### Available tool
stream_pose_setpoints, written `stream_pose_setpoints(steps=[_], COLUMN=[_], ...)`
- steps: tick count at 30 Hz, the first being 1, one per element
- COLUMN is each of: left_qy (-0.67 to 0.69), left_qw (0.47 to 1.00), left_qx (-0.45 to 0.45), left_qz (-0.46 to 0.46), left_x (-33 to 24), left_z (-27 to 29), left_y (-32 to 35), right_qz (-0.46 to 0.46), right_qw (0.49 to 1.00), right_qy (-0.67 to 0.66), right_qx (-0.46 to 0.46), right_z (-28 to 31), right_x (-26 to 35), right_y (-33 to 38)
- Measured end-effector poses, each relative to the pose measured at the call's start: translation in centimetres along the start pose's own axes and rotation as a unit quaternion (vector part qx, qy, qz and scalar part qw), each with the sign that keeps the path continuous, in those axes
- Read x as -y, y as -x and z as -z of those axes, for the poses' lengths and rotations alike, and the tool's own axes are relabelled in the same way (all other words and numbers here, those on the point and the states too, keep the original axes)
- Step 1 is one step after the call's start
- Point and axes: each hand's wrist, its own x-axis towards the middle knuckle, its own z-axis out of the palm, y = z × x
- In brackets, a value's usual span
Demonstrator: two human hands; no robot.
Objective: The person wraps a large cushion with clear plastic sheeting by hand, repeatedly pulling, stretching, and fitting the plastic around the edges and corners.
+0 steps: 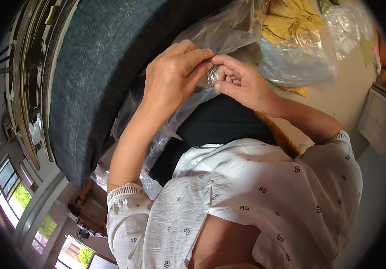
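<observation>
A sheet or bag of see-through plastic (222,33) hangs across my lap beside the cloth-covered surface. My left hand (173,71) pinches it, thumb and fingers together. Close by on the right, my right hand (242,83) also grips the plastic, its thumb and forefinger pressed in and the other fingers curled. The fingertips of both hands almost meet, with a crumpled, shiny bit of film stretched between them. More of the film trails down past my left forearm. Whether the plastic is a bag or a flat sheet I cannot tell.
A long surface covered in dark blue-grey cloth (94,54) curves along the left. Beyond it are wooden rails (20,89) and windows (11,193). On the floor at the upper right lie a yellow bundle (289,20) and crumpled see-through plastic (298,62). A pale panel (376,114) stands far right.
</observation>
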Motion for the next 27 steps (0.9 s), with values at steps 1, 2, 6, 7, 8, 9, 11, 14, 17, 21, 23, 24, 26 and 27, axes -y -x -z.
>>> stream_pose_setpoints(steps=[1,2,6,7,8,9,11,14,17,21,23,24,26,27], left_qy=[0.001,0.055,0.195,0.195,0.202,0.212,0.262,0.402,0.434,0.397,0.354,0.335,0.293,0.283], left_qw=[1.000,0.998,0.975,0.975,0.972,0.969,0.956,0.901,0.871,0.828,0.808,0.815,0.814,0.813], left_qx=[0.001,-0.025,-0.088,-0.091,-0.106,-0.119,-0.124,-0.162,-0.231,-0.396,-0.471,-0.473,-0.502,-0.508], left_qz=[-0.002,0.022,0.062,0.062,0.055,0.045,0.038,0.014,-0.021,-0.008,0.003,-0.007,-0.013,-0.026], left_x=[0.1,0.2,0.8,1.1,1.5,1.7,1.6,1.4,0.9,0.4,-0.4,-1.2,-1.5,-1.4], left_z=[-0.2,-0.5,-0.9,-0.8,-0.6,-0.6,-0.6,-0.1,1.9,5.2,7.3,8.6,11.6,13.0], left_y=[0.0,0.0,0.6,0.7,0.9,1.0,1.1,1.4,3.2,6.1,7.9,9.2,13.2,15.2], right_qz=[0.000,-0.012,-0.021,0.020,0.114,0.206,0.262,0.287,0.219,0.301,0.299,0.256,0.116,0.015], right_qw=[1.000,0.999,0.997,0.972,0.940,0.890,0.818,0.759,0.864,0.802,0.743,0.742,0.712,0.674], right_qy=[0.001,-0.047,0.070,0.218,0.297,0.372,0.496,0.579,0.451,0.502,0.592,0.616,0.691,0.737], right_qx=[-0.002,0.015,-0.014,-0.079,-0.123,-0.167,-0.128,-0.080,-0.048,0.118,0.086,0.064,0.046,0.044], right_z=[0.2,0.5,2.5,3.2,3.7,4.3,6.9,6.8,4.2,4.0,4.8,6.6,10.5,12.9], right_x=[0.1,0.3,2.0,2.7,3.4,3.9,2.7,3.7,6.7,6.9,5.5,4.4,2.5,1.6], right_y=[0.0,0.0,-0.1,-0.3,-0.9,-1.5,-2.7,-3.2,-2.8,-2.2,-1.4,-1.0,0.2,1.2])
